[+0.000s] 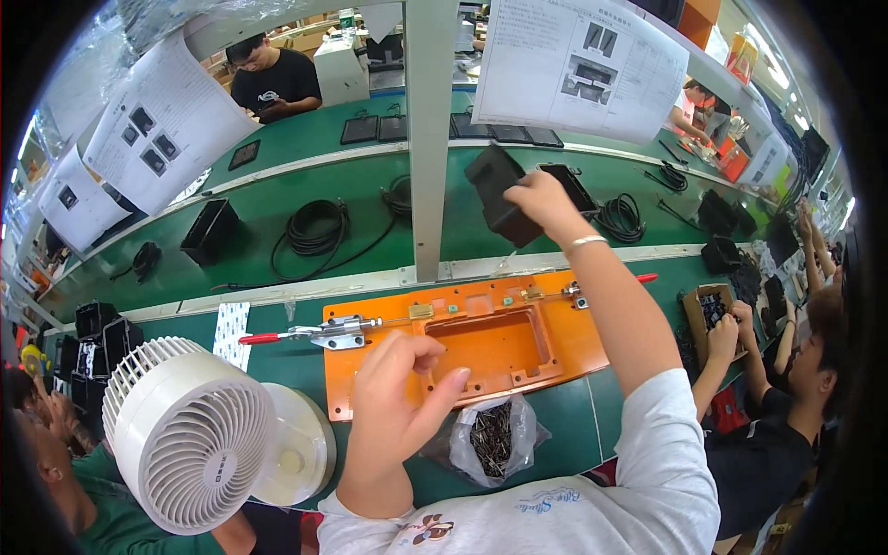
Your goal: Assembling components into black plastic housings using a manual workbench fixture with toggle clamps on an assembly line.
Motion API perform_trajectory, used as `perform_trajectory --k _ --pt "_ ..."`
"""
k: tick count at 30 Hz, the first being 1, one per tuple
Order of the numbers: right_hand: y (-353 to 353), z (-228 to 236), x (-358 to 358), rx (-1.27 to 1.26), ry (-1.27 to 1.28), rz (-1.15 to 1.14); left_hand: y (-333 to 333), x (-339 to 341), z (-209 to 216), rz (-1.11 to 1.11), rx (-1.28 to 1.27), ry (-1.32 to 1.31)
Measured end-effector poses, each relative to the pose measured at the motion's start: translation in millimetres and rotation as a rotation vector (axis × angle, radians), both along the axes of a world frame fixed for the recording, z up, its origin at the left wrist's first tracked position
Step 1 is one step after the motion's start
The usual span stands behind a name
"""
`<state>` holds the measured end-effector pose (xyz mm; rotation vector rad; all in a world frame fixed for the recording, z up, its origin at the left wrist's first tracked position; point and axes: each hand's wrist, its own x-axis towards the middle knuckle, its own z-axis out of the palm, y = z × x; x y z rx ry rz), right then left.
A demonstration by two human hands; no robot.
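My right hand [544, 205] is stretched out over the green belt, its fingers closed on the rim of a black plastic box [498, 176]. The box hangs tilted beyond the orange fixture [370, 377]. Over the fixture's near left part, my left hand [398, 393] is raised with thumb and fingers apart, holding nothing. The fixture has a rectangular recess [495, 344] with no box in it. A toggle clamp with a red handle [264, 339] sits at its left, and another clamp [578, 294] at its right. Just in front lies a clear bag of screws [490, 439].
A white fan [190, 444] stands at the near left. Coiled black cables [313, 229] and another black box [211, 231] lie on the far belt. A metal post [428, 139] rises beyond the fixture; printed sheets [578, 69] hang above. Co-workers sit on both sides.
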<state>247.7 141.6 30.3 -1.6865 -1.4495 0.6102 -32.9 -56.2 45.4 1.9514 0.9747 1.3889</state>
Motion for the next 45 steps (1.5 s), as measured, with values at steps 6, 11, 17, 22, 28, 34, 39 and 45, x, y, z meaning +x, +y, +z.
perform_trajectory --k 6,11,17,22,28,34,39,45 --pt "-141 64 -22 -0.060 1.232 0.147 7 25 -18 -0.059 0.005 -0.006" --pt "-227 45 -57 -0.028 1.131 0.568 8 59 -38 -0.291 0.030 -0.503" --pt "-256 83 -39 0.227 0.048 0.743 14 45 -47 -0.506 -0.482 -0.987" --pt "-236 50 -29 0.437 -0.675 0.384 22 28 -51 -0.718 -0.721 -1.035" --pt "-226 1 -45 0.625 -0.612 0.401 37 19 -47 -0.174 -0.471 -0.711" --pt "-219 -34 -57 0.605 -0.725 0.372 38 -3 -38 0.088 -0.253 -0.538" --pt "-217 -24 -49 0.429 -0.736 0.547 37 -4 -36 0.089 -0.218 -0.482" --pt "-208 -22 -42 0.297 -0.771 0.696 39 -3 -41 0.093 -0.241 -0.435"
